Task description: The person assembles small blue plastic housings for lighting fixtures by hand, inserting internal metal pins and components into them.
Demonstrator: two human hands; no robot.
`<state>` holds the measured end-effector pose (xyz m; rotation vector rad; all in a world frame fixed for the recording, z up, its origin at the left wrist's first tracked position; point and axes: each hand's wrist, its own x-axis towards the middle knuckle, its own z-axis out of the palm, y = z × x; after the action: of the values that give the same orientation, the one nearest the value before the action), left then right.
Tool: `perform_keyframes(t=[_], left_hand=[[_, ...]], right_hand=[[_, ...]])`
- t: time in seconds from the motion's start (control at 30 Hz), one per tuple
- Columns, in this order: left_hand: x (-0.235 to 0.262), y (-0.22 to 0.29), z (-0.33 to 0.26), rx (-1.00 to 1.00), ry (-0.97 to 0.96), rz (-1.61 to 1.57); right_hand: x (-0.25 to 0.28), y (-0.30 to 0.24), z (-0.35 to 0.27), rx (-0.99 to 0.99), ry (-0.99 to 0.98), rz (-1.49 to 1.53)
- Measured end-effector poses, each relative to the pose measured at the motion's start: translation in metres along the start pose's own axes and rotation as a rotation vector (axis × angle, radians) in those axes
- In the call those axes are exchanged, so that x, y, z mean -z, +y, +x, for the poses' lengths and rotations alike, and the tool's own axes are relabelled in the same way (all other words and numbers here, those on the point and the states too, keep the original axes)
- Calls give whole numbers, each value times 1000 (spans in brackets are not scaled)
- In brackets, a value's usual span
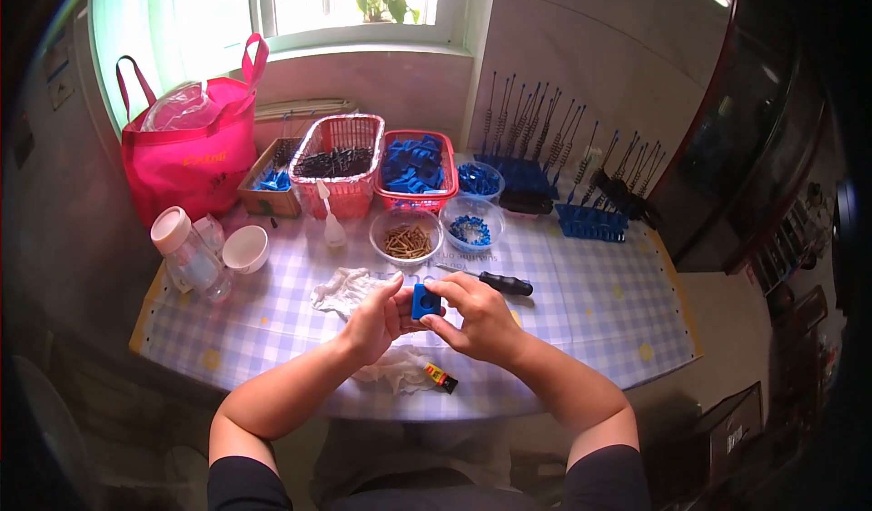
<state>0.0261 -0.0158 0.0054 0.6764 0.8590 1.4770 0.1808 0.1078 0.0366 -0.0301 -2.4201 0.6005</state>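
A small blue plastic block [425, 301] with a round recess in its face is pinched between the thumb and fingers of my right hand [480, 318], above the near middle of the table. My left hand [372, 322] is beside it, palm turned toward the block and thumb spread apart. Its fingers reach in behind the block; whether they touch it is hidden. Just beyond my right hand lies a black-handled screwdriver [505, 283]. Below the hands a yellow and black glue tube [441, 378] rests by a crumpled white tissue [397, 371].
Bowls of brownish metal pins [407, 243] and small blue parts [470, 230] stand beyond my hands. Farther back are a basket of blue pieces [416, 166], a basket of black parts [336, 162] and racks of upright springy rods [522, 161]. A bottle [195, 258] stands left.
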Motion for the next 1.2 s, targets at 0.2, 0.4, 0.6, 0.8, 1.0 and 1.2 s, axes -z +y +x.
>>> perform_keyframes(t=[0.2, 0.4, 0.6, 0.8, 1.0, 1.2], left_hand=[[2, -1, 0, -3, -17, -25], [4, -4, 1, 13, 3, -43], [-1, 0, 0, 25, 12, -39], [2, -2, 0, 21, 24, -44], [-1, -1, 0, 34, 59, -47], [3, -1, 0, 31, 14, -35]], right_hand=[[0, -1, 1, -8, -10, 11], [1, -1, 0, -16, -18, 11], [3, 0, 0, -29, -37, 7], [0, 1, 0, -42, -38, 30], [2, -1, 2, -46, -41, 23], [0, -2, 1, -65, -33, 69]])
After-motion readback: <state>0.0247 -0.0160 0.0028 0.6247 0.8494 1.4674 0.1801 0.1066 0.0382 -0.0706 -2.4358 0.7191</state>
